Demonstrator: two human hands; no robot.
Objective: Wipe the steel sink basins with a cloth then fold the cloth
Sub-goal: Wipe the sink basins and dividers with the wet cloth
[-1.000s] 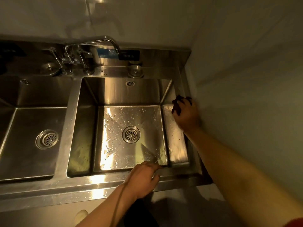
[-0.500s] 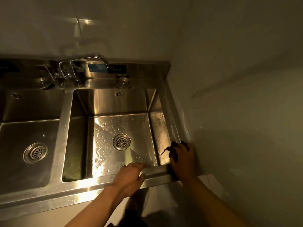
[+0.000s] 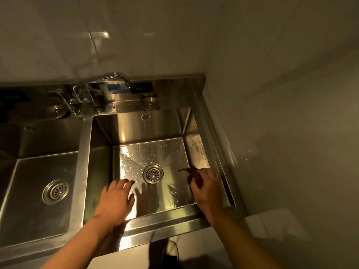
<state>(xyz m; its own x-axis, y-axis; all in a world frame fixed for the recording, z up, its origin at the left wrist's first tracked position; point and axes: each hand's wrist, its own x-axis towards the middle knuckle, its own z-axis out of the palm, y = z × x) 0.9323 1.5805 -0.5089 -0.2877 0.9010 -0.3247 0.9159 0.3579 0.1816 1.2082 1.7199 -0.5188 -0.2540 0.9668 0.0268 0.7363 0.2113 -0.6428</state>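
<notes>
A steel double sink fills the view. The right basin (image 3: 136, 131) has a wet floor with a round drain (image 3: 153, 173); the left basin (image 3: 29, 167) has its own drain (image 3: 55, 191). My right hand (image 3: 207, 188) grips a small dark cloth (image 3: 191, 171), bunched up, over the right basin's near right corner. A thin strand of the cloth sticks out to the left. My left hand (image 3: 116, 200) hovers over the right basin's front left part, fingers loosely stretched, holding nothing.
A swivel faucet (image 3: 116, 78) with its valves stands behind the divider between the basins. A round steel knob (image 3: 149, 102) sits on the back ledge. A tiled wall rises behind, and a plain wall (image 3: 281, 133) runs close along the sink's right edge.
My right hand has drawn the cloth from the far right rim toward me, then into the basin's near right corner. My left hand left the front rim and moved over the basin.
</notes>
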